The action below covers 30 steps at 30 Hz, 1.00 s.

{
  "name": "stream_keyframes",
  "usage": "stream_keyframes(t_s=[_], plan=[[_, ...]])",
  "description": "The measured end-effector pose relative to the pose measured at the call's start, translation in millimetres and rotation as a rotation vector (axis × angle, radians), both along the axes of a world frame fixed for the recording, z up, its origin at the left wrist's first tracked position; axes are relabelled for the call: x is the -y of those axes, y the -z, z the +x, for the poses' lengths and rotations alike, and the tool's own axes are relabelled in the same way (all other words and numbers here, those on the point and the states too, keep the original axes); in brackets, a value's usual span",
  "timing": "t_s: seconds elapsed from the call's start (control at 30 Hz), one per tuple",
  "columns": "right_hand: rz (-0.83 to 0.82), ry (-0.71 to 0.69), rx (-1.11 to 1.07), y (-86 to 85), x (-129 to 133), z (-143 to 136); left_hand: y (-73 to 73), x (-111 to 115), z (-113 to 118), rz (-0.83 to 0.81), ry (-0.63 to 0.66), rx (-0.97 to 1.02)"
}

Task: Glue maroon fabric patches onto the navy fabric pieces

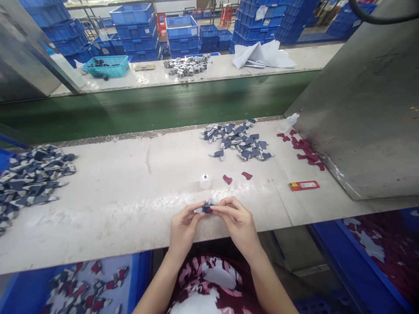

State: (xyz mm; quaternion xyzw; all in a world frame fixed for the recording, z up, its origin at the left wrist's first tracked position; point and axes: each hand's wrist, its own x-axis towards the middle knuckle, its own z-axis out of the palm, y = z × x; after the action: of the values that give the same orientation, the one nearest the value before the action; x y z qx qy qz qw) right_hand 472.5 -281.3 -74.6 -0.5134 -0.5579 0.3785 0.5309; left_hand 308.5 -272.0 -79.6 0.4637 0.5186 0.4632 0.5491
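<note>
Holds a small blue piece (206, 209) above the worktop (108, 209), just on the near side of the white bottle (205, 182). Has the grip of the left hand (183, 224) pinched on its left end between thumb and fingers. Has the grip of the right hand (240, 220) pinched on a dark red patch (211, 209), pressed against that same piece by thumb and forefinger. Cannot tell whether patch and piece are joined, with fingertips covering part of both.

Shows two loose patches (227, 179) lying near the bottle, to its right. Includes a heap of blue-and-grey pieces (234, 138) beyond the bottle and to its right. Farther right of the bottle, reveals scattered dark red patches (304, 146) and a red packet (303, 186) with a yellow end.

Far left of the bottle, shows a large pile of similar pieces (36, 174). Well beyond the bottle, across a green belt (183, 104), displays grey parts (187, 65), a teal basket (122, 67) and white sheets (265, 54). Lower than the bottle, to its left, shows a blue crate (139, 279) of blue, grey and red pieces; to its right, another crate (353, 266) holding dark red bits.
</note>
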Motion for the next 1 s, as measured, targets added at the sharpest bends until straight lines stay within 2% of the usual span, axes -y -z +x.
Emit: stream_keyframes(t_s=[0.13,0.37,0.57,0.73,0.8,0.9,1.0], plan=[[-0.042,-0.006,-0.046,1.1,1.2,-2.9,-2.8,1.3,1.6,0.013,0.019,0.034],[-0.254,0.132,-0.199,-1.7,3.0,-4.7,-8.4,-0.2,0.7,-0.011,0.028,0.063],[-0.135,0.128,-0.132,-3.0,3.7,-8.1,-10.3,-0.4,3.3,-0.031,0.009,0.103],[-0.006,0.196,-0.007,-2.7,5.7,-5.1,-14.5,1.3,7.6,-0.007,-0.007,0.131],[-0.028,0.135,0.016,-3.5,6.6,-1.8,-15.5,3.5,8.7,0.018,-0.016,0.151],[-0.088,-0.036,-0.071,-6.2,8.2,1.4,-16.8,7.5,9.0,0.076,-0.022,0.144],[-0.11,-0.085,-0.187,-9.9,9.9,1.0,-20.1,11.3,8.4,0.14,-0.003,0.085]])
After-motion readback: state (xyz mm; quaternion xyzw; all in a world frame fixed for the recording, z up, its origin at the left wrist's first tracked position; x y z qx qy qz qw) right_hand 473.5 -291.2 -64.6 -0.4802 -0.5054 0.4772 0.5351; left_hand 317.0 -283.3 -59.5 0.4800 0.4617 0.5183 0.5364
